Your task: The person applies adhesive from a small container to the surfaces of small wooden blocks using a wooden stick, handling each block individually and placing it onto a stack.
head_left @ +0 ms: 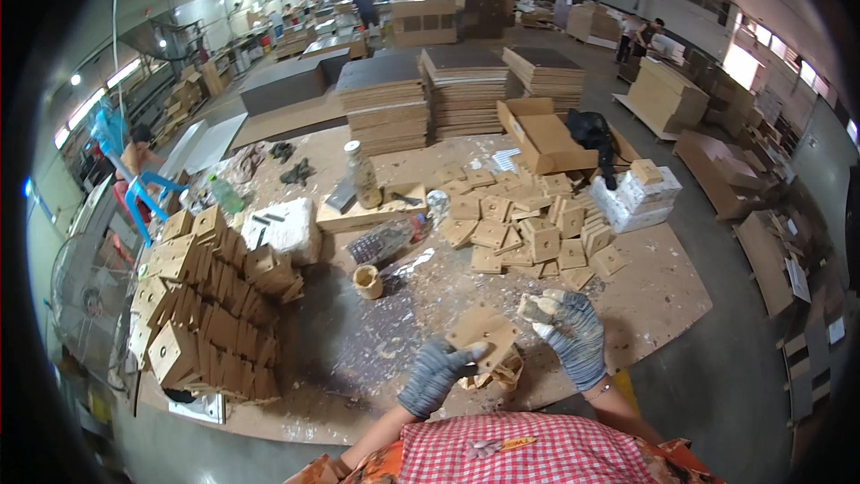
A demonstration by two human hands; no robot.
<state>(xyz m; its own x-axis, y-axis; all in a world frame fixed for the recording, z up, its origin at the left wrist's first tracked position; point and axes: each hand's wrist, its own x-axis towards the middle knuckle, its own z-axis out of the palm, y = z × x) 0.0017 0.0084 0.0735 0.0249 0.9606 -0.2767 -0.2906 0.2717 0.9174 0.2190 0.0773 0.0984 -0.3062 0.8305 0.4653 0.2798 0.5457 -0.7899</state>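
Note:
My left hand (435, 378), in a grey knitted glove, grips a square tan wooden plate (484, 330) with small holes, its thumb lying on the face. To the right, my gloved right hand (578, 341) is raised, closed on a small pale piece (536, 308) whose kind I cannot make out. The two hands are apart. Partly hidden under the plate is a tan, crumpled-looking container (510, 370). Beyond my hands lies a loose heap of similar wooden plates (533, 231). More plates stand in tall stacks (210, 327) at the left.
On the stained worktable (663, 296) are a small tan cup (367, 281), a plastic bottle (385, 240) on its side, a jar (362, 175) in a wooden tray and a white foam block (285, 226). A cardboard box (542, 139) and stacked boards (385, 108) stand at the back.

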